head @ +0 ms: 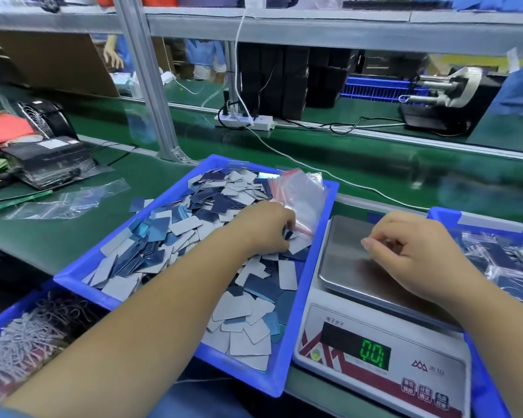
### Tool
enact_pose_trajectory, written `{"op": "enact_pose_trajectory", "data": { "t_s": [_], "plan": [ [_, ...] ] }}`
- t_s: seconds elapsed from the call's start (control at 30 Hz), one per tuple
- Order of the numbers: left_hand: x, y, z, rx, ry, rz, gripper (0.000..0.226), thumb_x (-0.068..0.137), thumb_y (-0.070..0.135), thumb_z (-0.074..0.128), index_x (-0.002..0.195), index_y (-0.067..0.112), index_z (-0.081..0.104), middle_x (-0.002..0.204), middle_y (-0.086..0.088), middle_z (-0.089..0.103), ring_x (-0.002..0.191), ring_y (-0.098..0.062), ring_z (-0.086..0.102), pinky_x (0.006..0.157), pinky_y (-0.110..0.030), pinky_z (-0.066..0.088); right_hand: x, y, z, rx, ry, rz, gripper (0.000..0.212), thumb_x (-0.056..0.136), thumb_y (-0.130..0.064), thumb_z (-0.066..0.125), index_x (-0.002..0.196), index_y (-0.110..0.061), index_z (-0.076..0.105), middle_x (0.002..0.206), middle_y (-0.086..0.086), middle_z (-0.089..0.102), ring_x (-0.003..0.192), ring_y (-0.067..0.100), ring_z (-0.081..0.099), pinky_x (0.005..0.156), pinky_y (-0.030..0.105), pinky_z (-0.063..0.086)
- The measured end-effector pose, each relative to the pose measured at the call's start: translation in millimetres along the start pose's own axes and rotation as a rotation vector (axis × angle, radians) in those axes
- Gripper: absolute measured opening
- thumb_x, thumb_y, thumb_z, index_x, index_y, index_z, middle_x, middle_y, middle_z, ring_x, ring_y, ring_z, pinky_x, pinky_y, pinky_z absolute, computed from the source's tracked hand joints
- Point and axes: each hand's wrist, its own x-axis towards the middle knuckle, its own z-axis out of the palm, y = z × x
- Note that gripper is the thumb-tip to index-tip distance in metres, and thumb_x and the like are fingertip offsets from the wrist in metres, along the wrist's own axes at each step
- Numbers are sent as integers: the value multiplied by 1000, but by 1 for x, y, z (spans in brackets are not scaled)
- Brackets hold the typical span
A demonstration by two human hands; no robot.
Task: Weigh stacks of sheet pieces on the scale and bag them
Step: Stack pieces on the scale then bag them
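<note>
A blue tray (323, 233) in front of me holds several loose grey and blue sheet pieces (175, 236) and a pile of clear zip bags with red strips (302, 194) at its far right corner. My left hand (263, 227) reaches into the tray beside the bags, fingers curled down into the pieces; what it grips is hidden. The scale (375, 342) stands right of the tray, its steel pan (344, 260) bare and its display reading 0.01. My right hand (411, 251) hovers over the pan with loosely curled fingers, holding nothing that I can see.
A second blue tray (495, 224) with filled bags lies at the right. A bin of tangled cords (21, 336) sits at the lower left. Loose clear bags (67, 200), a fan (46, 116) and dark packets lie on the green mat. A power strip (248, 120) and cables run behind.
</note>
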Motion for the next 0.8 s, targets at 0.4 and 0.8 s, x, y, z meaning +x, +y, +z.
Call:
{"op": "enact_pose_trajectory", "data": {
  "t_s": [0.4, 0.8],
  "plan": [
    [-9, -17, -10, -215, -12, 1, 13, 83, 30, 66, 94, 33, 73, 87, 18, 64, 78, -6, 57, 60, -24, 44, 0, 2, -2, 19, 4, 19, 24, 86, -15, 71, 66, -26, 63, 72, -8, 60, 77, 7, 56, 65, 10, 37],
    [-6, -33, -11, -832, 396, -289, 54, 96, 59, 43, 67, 21, 69, 48, 11, 49, 42, -4, 42, 60, -29, 35, 18, -37, 13, -81, -189, -138, 9, 88, -27, 66, 86, -21, 72, 85, -11, 62, 78, 8, 57, 71, 25, 46]
  ]
}}
